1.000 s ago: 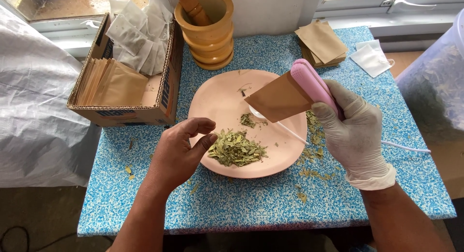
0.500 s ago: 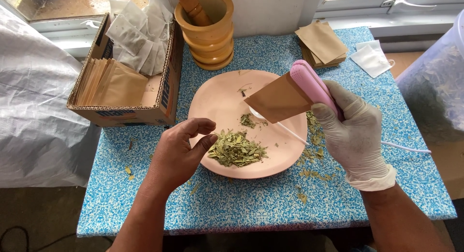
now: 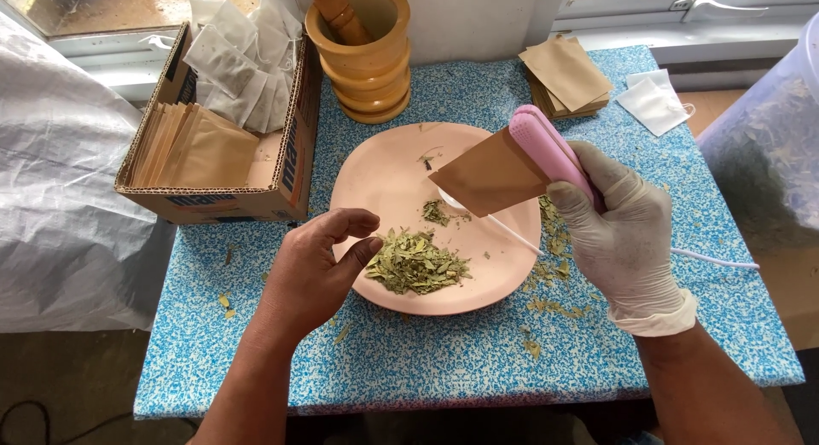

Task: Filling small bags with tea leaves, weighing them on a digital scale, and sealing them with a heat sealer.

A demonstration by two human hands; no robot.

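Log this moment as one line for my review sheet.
left hand: bare, empty, at pink plate rim | right hand: gloved, clamping pink sealer on brown packet | dried leaves on plate

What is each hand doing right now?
Left hand: open, holding nothing, fingers by the dried leaves.
Right hand: closed on the pink sealer.

cardboard box (image 3: 230,197) crowding left, mortar (image 3: 363,57) behind plate (image 3: 384,180), open tabletop (image 3: 444,360) nearside
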